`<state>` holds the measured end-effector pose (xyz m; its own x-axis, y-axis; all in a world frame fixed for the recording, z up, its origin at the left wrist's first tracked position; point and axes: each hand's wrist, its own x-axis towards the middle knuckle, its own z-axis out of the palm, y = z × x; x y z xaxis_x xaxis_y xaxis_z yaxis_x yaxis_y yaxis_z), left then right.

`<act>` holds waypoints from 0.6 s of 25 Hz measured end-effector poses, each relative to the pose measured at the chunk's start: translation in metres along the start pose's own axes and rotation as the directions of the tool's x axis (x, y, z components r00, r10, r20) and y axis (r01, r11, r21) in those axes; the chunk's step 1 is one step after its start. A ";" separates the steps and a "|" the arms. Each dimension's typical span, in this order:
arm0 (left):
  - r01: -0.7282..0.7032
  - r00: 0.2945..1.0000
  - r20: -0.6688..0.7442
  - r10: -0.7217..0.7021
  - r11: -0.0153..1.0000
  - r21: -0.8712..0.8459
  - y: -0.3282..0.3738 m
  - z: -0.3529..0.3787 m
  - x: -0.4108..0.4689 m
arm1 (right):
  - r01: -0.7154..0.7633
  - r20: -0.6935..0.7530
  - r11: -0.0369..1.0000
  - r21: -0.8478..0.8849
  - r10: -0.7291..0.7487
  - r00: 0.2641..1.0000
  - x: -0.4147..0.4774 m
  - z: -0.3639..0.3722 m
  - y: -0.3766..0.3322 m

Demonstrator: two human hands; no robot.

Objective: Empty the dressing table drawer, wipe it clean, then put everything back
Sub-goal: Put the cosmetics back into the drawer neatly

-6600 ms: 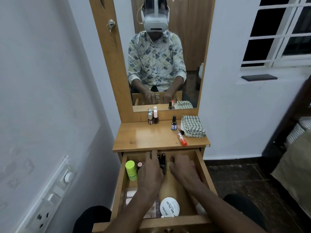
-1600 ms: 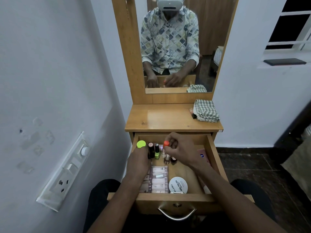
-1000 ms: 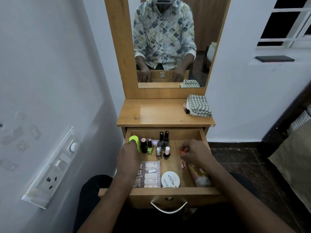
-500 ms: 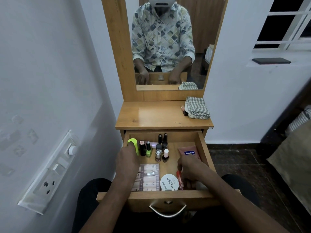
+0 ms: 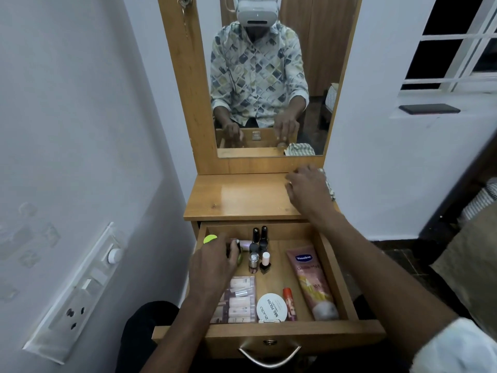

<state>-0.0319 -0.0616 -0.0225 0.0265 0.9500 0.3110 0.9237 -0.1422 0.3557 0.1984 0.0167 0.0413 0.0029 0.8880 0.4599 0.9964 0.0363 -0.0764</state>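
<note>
The dressing table drawer point(image 5: 333, 281) is pulled out and holds cosmetics. At its back left stand a green-capped bottle point(image 5: 209, 239) and several small nail polish bottles point(image 5: 259, 251). My left hand point(image 5: 212, 265) is in that corner, with its fingers curled round a small dark bottle point(image 5: 233, 248). Nearer the front lie a clear pack of little bottles point(image 5: 240, 300), a round white tub point(image 5: 271, 308), an orange lip balm point(image 5: 289, 302) and a pink Vaseline tube point(image 5: 312, 281). My right hand point(image 5: 309, 187) is up on the tabletop point(image 5: 236, 195), fingers loosely bent, over the checked cloth point(image 5: 328, 184).
A mirror point(image 5: 269, 76) rises behind the tabletop and reflects me. A white wall with a switch panel point(image 5: 78, 289) is close on the left. On the window sill at right lies a dark phone point(image 5: 429, 109). The drawer's metal handle point(image 5: 269, 356) is nearest me.
My right hand left the orange lip balm lying in the drawer's front and rose to the tabletop by the checked cloth. My left hand stayed at the back-left bottles.
</note>
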 end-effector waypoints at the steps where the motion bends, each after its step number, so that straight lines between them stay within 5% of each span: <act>1: 0.024 1.000 0.000 -0.024 1.000 -0.002 -0.002 -0.001 0.002 | -0.018 0.040 0.996 -0.082 0.022 0.999 0.015 0.005 0.002; 5: 0.022 0.999 -0.026 -0.022 1.000 -0.008 -0.004 -0.004 0.000 | 0.000 0.189 0.975 -0.223 0.043 0.981 0.036 0.017 -0.005; 10: -0.148 0.989 -0.003 0.148 0.986 -0.074 -0.008 0.005 0.000 | 0.024 0.167 0.963 -0.268 0.022 0.986 0.027 0.030 -0.021; 15: -0.337 0.914 0.207 0.348 0.937 -0.088 -0.001 0.024 0.003 | 0.089 0.080 0.994 -0.055 -0.085 0.993 0.016 0.032 -0.027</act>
<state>-0.0237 -0.0524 -0.0427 0.4250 0.8766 0.2256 0.8232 -0.4780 0.3063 0.1683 0.0445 0.0222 -0.0883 0.9154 0.3928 0.9958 0.0902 0.0136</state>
